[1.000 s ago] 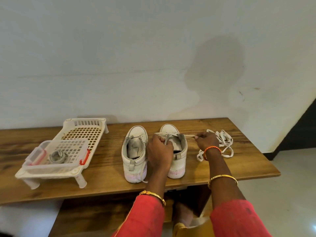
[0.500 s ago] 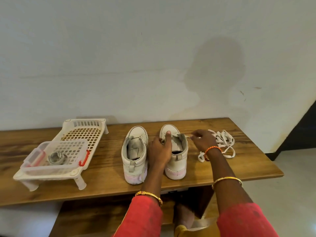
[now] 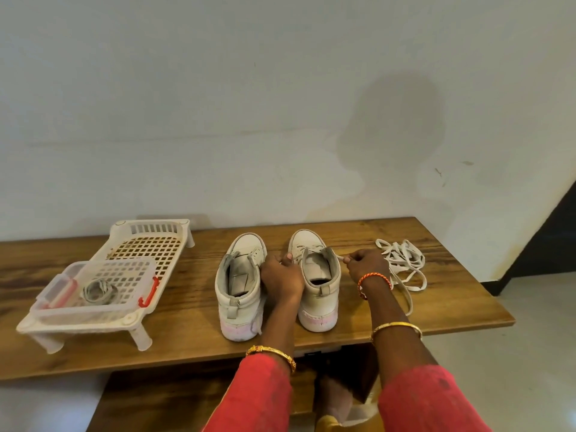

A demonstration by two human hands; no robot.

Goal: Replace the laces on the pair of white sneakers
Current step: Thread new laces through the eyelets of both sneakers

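Observation:
Two white sneakers stand side by side on the wooden table (image 3: 187,338), heels toward me. The left sneaker (image 3: 240,288) has no lace that I can see. My left hand (image 3: 282,274) holds the left side of the right sneaker (image 3: 318,282), fingers curled at its eyelet edge. Just right of that shoe, my right hand (image 3: 366,265) pinches a white lace end that runs toward the shoe's eyelets. The rest of the white lace (image 3: 402,263) lies in a loose heap on the table behind my right hand.
A white plastic rack (image 3: 146,244) stands at the table's left, with a clear lidded box (image 3: 93,285) on it holding coiled grey laces (image 3: 98,289). The wall runs close behind the table. The table's right edge drops to a tiled floor.
My left hand has shifted from the shoe's tongue to its left eyelet side. My right hand has come closer to the right sneaker, still pinching the lace end.

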